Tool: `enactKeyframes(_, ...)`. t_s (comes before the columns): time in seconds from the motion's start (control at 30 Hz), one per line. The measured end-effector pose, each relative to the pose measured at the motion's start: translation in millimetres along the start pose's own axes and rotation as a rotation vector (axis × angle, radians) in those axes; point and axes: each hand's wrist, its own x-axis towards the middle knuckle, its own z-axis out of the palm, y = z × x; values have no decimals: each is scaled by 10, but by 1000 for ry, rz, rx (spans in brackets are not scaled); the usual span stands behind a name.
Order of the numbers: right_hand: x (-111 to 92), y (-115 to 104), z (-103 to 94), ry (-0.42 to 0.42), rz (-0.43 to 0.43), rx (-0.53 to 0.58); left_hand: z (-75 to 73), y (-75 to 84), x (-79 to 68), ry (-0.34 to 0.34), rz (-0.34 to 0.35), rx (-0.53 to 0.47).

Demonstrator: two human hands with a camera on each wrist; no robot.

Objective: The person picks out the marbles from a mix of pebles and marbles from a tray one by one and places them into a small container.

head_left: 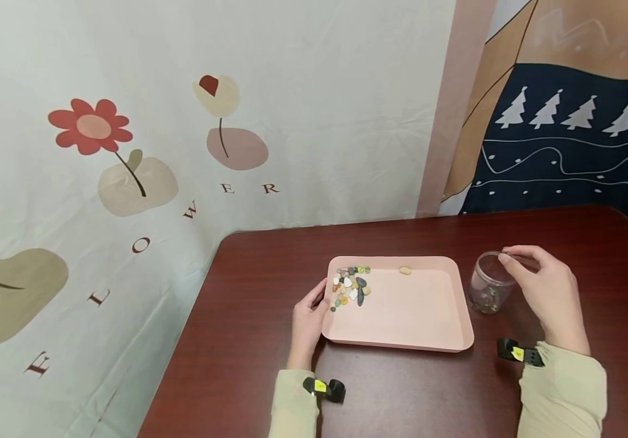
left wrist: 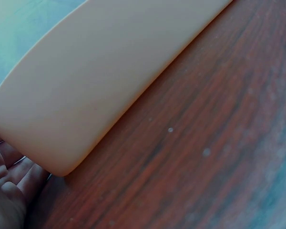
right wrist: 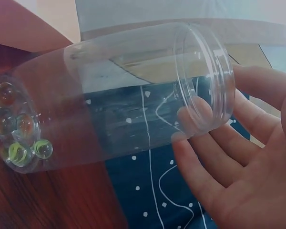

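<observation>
A pink rectangular tray (head_left: 407, 316) lies on the table, with several small coloured stones (head_left: 353, 283) gathered at its left end. One yellowish stone (head_left: 404, 271) sits apart by the tray's back edge. My left hand (head_left: 310, 319) holds the tray's left side, its fingers partly hidden at the rim. To the right of the tray stands a clear plastic jar (head_left: 484, 287) with no lid on its mouth. Glass marbles (right wrist: 20, 126) lie at the jar's bottom. My right hand (head_left: 552, 289) grips the jar at its rim; fingertips touch the threaded neck in the right wrist view.
The dark red wooden table (head_left: 401, 389) extends around the tray and the jar. Behind it hangs a pale cloth (head_left: 336, 121) with printed flowers, and at the right a navy one (head_left: 560, 152) with white trees.
</observation>
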Motion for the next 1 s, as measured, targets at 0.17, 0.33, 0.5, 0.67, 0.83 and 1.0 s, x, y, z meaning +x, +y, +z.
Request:
enactKeyframes(0.17, 0, 7, -3, -19, 1, -3, 0, -1, -2, 0, -2, -6)
enactKeyframes(0.33, 7, 0, 4, -27, 2, -8, 0, 4, 3, 6, -2, -3)
enactKeyframes(0.5, 10, 0, 12, -40, 17, -7, -2, 3, 3, 10, -9, 2)
enactKeyframes(0.67, 14, 18, 19, -45, 22, -14, -2, -6, 5, 6, -21, 4)
enactKeyframes(0.83, 19, 35, 23, -42, 1, -23, 0, 4, 1, 2, -21, 3)
enactKeyframes(1.0, 29, 43, 24, -45, -14, -31, 6, 8, -1, 1, -19, -5)
